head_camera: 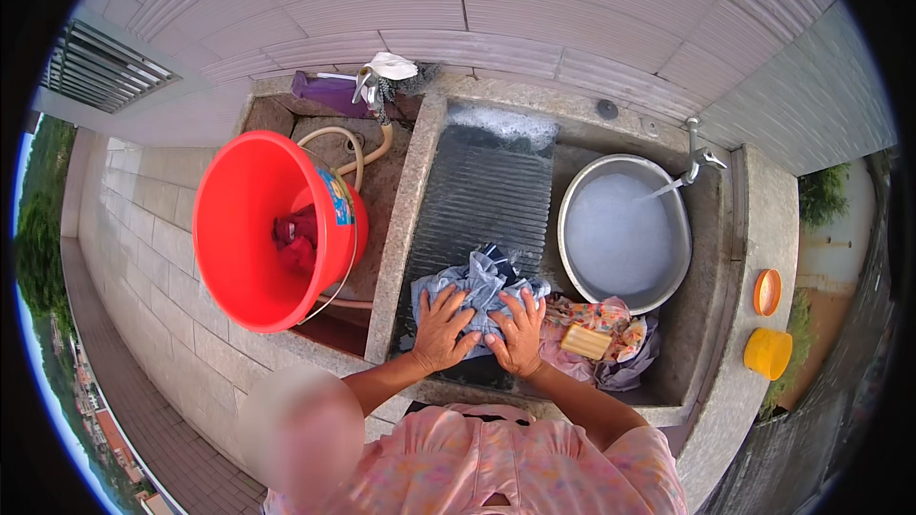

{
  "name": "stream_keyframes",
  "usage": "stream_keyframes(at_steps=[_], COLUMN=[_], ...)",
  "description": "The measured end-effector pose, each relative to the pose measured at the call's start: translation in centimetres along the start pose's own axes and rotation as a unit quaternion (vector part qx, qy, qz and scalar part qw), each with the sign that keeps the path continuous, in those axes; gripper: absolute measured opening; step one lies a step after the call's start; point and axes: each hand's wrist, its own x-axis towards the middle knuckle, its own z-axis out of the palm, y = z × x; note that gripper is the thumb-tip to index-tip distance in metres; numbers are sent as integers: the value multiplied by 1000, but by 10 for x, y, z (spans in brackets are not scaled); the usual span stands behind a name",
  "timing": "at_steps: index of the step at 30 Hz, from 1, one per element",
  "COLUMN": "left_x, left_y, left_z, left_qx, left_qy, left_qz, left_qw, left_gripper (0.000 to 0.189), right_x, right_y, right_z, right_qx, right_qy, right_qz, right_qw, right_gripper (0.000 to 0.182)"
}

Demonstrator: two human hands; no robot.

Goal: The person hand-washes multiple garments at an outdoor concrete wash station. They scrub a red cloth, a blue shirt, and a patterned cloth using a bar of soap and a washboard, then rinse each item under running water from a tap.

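A crumpled light-blue garment (pixel 469 282) lies in a heap at the near end of a dark ribbed washboard slab (pixel 494 186). My left hand (pixel 445 329) presses on its left part with fingers spread, palm down. On the right part rests my right hand (pixel 517 336), also palm down with fingers apart. A dark cloth piece (pixel 499 261) shows at the garment's far side. Right of my right hand, a yellow soap bar (pixel 585 341) sits on a floral cloth (pixel 597 318), with a greyish-purple cloth (pixel 633 361) beside it in the basin.
A metal basin (pixel 565 229) of cloudy water stands under a running tap (pixel 698 157). A red bucket (pixel 236 229) holding dark-red cloth tilts over the left sink compartment. Foam (pixel 501 125) covers the slab's far end. An orange lid (pixel 767 292) and yellow container (pixel 768 354) occupy the right ledge.
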Motion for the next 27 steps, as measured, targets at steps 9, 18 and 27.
stream_keyframes(at_steps=[9, 18, 27], left_x=[143, 97, 54], left_y=[-39, -17, -13], left_z=[35, -5, 31], left_qx=[110, -74, 8], left_qy=[-42, -86, 110], left_qz=[-230, -224, -13], left_qw=[966, 968, 994], left_gripper=[27, 50, 18], right_x=[119, 82, 48], right_y=[64, 29, 22], right_z=[46, 15, 34], right_qx=[-227, -26, -106], right_qy=[-105, 18, 51], right_qz=[248, 196, 27], right_qw=[936, 980, 993], right_gripper=[22, 24, 18])
